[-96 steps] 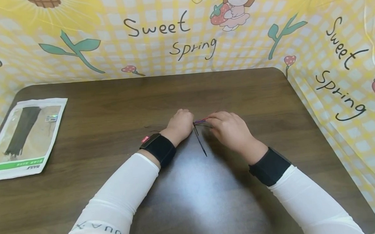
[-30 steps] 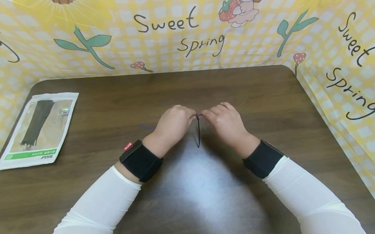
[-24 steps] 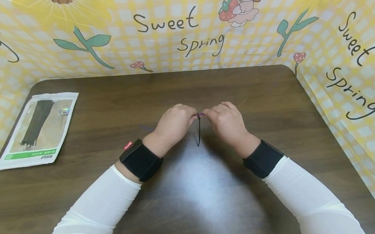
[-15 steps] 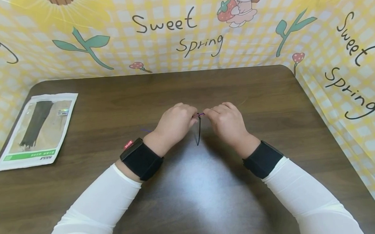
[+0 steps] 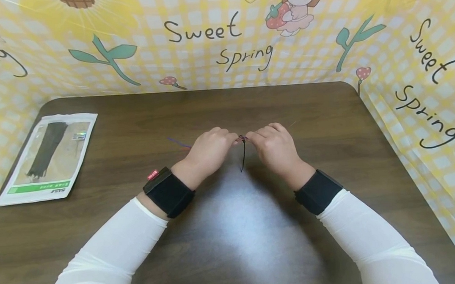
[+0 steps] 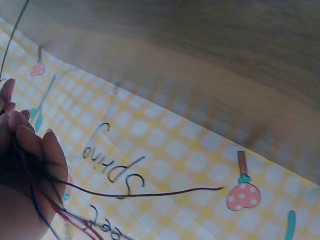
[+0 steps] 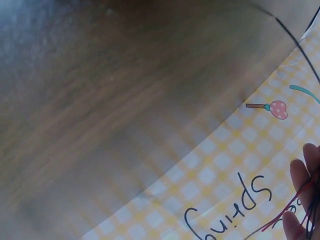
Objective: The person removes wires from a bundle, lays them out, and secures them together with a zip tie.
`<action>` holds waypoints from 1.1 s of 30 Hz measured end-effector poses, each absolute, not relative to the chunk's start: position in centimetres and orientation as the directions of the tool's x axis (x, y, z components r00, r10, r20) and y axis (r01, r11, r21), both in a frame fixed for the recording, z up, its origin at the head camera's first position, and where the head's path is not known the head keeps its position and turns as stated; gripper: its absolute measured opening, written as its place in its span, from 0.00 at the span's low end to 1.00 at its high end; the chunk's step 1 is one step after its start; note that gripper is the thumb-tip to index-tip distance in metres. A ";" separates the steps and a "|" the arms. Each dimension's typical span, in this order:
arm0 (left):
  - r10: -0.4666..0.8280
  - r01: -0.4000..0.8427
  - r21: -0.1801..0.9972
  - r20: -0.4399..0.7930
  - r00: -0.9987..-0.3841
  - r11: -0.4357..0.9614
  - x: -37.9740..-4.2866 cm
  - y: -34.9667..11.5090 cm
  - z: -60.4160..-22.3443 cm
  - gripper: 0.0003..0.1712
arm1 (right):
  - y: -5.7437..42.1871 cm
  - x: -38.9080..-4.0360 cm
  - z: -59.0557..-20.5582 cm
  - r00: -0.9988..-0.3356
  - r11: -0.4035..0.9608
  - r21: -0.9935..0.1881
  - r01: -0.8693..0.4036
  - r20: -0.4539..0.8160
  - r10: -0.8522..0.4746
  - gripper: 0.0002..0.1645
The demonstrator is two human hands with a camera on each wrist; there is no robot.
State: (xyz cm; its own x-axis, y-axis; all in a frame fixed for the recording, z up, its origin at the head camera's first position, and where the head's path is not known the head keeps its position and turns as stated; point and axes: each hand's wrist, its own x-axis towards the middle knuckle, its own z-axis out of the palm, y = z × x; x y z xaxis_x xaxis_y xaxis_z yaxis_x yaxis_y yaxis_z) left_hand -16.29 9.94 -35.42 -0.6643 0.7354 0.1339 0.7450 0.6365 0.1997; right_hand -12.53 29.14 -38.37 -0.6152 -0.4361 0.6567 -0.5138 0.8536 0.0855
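Over the middle of the table, my left hand (image 5: 210, 149) pinches a bundle of thin wires between thumb and fingers. My right hand (image 5: 275, 150) pinches the same bundle just to the right, with only a small gap between the fingertips. A black wire (image 5: 244, 156) hangs down from a small dark knot-like spot in that gap. Behind the left hand a blue wire (image 5: 178, 141) sticks out. The left wrist view shows red wires (image 6: 70, 218) and a long dark wire (image 6: 135, 195) running out of the left palm. More red strands (image 7: 282, 215) cross the right fingers in the right wrist view.
A flat white packet (image 5: 47, 158) with a picture of a dark fringed scarf lies at the table's left. Yellow checked cloth (image 5: 193, 67) hangs behind the brown table (image 5: 247, 251) and along its right side.
Since the oldest frame the hands have drawn closer together, and the left hand has turned. Over the last second the hanging black wire has shortened slightly and the blue end has shifted upward.
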 end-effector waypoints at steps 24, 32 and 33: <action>0.710 0.725 0.172 0.150 -0.688 0.667 -17.2 6.3 -35.8 0.12 | 28.1 -13.9 -38.0 -0.581 0.818 0.150 -0.555 0.634 -0.510 0.08; 0.710 0.738 0.170 0.199 -0.675 0.654 -17.8 5.2 -36.1 0.09 | 28.5 -14.0 -37.9 -0.607 0.837 0.139 -0.529 0.628 -0.488 0.11; 0.709 0.737 0.170 0.201 -0.675 0.654 -17.9 5.1 -36.1 0.09 | 28.6 -14.0 -38.0 -0.606 0.837 0.137 -0.530 0.629 -0.486 0.11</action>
State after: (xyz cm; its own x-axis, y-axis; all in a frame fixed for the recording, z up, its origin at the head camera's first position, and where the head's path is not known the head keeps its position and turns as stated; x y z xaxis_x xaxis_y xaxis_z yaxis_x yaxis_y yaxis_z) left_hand -17.90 5.05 -36.14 -0.6755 0.7095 0.2009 0.7373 0.6538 0.1702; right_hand -13.98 28.63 -37.96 -0.6063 -0.4864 0.6291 -0.5297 0.8371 0.1368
